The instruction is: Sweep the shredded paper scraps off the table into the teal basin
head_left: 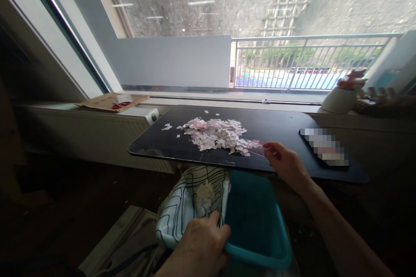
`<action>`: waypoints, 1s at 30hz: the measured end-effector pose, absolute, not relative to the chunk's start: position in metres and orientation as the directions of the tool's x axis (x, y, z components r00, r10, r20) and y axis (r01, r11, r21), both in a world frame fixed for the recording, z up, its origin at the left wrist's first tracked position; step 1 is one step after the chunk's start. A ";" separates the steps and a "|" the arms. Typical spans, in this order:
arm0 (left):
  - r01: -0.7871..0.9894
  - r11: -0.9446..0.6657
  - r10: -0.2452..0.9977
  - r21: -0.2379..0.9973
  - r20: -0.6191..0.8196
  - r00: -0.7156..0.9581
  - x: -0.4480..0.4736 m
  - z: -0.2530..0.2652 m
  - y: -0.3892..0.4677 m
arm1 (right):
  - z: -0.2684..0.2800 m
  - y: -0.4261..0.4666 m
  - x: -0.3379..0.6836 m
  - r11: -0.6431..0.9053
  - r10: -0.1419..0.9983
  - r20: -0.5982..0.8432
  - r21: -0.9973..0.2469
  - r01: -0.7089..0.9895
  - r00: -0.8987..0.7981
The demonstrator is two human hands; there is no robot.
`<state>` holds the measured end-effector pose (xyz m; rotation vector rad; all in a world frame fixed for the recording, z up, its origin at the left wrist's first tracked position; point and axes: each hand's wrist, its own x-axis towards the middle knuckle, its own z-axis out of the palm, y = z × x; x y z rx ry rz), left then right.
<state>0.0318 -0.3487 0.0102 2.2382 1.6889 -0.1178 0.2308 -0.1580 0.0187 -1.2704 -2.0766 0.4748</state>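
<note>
A heap of torn paper scraps (217,133), white with pink patches, lies on the black tabletop (269,123). My right hand (286,162) is at the heap's right end, thumb and fingers pinched together beside a pinkish, thin piece (255,144). What exactly sits between those fingertips is too small to tell. Below the table's front edge, my left hand (206,240) is closed on the rim of a white bag with black lines (172,220). Some pale scraps (204,197) are inside that bag. Right beside it stands a teal bin (282,246), its rim close to my left fingers.
A dark flat object with a blurred-out face (325,147) lies on the table's right side. Red-handled scissors (121,104) and brown paper (97,100) rest on the radiator (139,112) at left. A white pot (334,99) stands by the window. Stray scraps dot the tabletop.
</note>
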 end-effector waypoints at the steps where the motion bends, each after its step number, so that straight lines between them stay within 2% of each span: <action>1: 0.948 -0.238 0.918 0.212 -0.269 0.291 0.032 0.009 -0.348 | 0.020 -0.158 0.228 0.477 0.878 0.349 -0.590 0.651 -0.326; 4: 0.941 -0.247 0.912 0.230 -0.274 0.306 0.031 0.006 -0.348 | 0.023 -0.161 0.220 0.511 0.859 0.354 -0.569 0.644 -0.369; 8: 0.947 -0.231 0.921 0.224 -0.264 0.287 0.030 0.003 -0.348 | 0.025 -0.163 0.215 0.558 0.827 0.345 -0.603 0.570 -0.445; 15: 0.949 -0.224 0.920 0.223 -0.273 0.281 0.031 0.004 -0.348 | 0.022 -0.162 0.230 0.514 0.857 0.360 -0.558 0.651 -0.368; 20: 0.953 -0.219 0.924 0.208 -0.271 0.271 0.029 0.000 -0.348 | 0.025 -0.165 0.229 0.539 0.842 0.353 -0.550 0.638 -0.407; 25: 0.946 -0.220 0.925 0.239 -0.255 0.280 0.029 0.000 -0.349 | 0.030 -0.166 0.234 0.517 0.853 0.366 -0.490 0.702 -0.372; 30: 0.949 -0.200 0.924 0.246 -0.276 0.266 0.029 0.001 -0.349 | 0.027 -0.166 0.237 0.524 0.848 0.383 -0.502 0.687 -0.367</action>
